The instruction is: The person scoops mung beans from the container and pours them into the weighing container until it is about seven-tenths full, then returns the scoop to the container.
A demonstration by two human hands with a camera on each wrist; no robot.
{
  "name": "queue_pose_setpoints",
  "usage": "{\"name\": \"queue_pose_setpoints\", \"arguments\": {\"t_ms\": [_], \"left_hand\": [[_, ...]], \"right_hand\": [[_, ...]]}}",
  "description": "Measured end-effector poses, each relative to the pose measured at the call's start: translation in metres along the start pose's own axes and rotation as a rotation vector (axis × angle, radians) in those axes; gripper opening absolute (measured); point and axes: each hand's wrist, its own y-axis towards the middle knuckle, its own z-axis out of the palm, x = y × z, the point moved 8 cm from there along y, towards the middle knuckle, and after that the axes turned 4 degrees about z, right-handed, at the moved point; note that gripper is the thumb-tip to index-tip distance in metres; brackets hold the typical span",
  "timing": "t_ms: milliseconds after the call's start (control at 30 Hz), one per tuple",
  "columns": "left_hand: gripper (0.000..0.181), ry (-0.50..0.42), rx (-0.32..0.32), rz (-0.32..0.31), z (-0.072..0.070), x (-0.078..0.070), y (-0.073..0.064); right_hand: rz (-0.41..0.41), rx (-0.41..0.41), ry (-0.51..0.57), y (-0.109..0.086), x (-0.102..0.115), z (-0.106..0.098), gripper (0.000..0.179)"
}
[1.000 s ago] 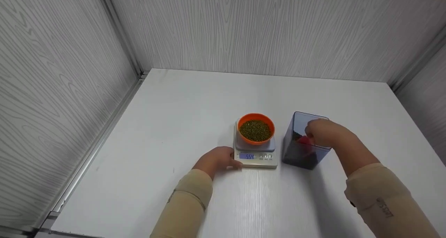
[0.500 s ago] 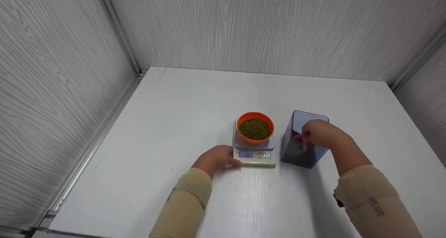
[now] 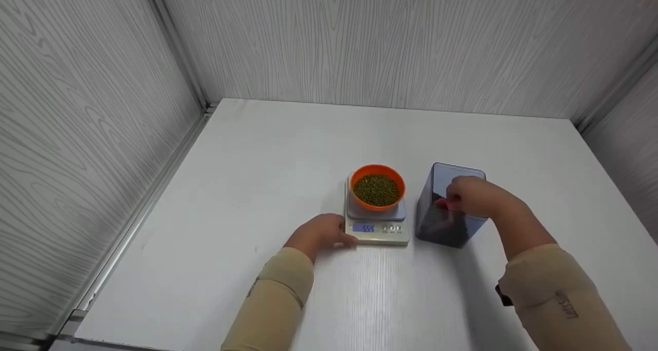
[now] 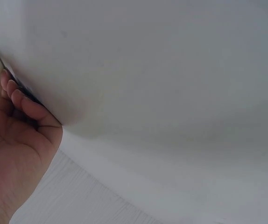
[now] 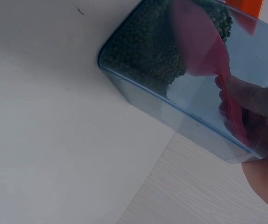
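Note:
A white kitchen scale lies mid-table, its display reading 554. On it sits an orange bowl holding small green beans. My left hand grips the scale's left front corner, thumb along the front edge; curled fingers show at its side in the left wrist view. To the right stands a clear bluish container. My right hand reaches inside it and holds a red scoop by the handle. The scoop's head is among green beans near the container's bottom.
The white tabletop spreads around the scale and container. Grey wood-grain panels close off the back and both sides. Container and scale stand close together with a narrow gap.
My right hand has moved slightly left and the scoop has shifted inside the container. The left hand, scale and bowl stay put, and the display keeps 554.

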Motion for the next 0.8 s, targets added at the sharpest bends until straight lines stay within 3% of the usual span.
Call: {"name": "queue_pose_setpoints", "arguments": {"t_ms": [433,800], "left_hand": [[0.04,0.003,-0.002,0.008,0.001,0.0,0.002],[0.035,-0.026,-0.014,0.0,0.0,-0.001,-0.003]], "right_hand": [[-0.033,0.001,-0.011,-0.002,0.002,-0.003,0.011],[-0.146,-0.151,0.024,-0.015,0.002,-0.021,0.007]]}}
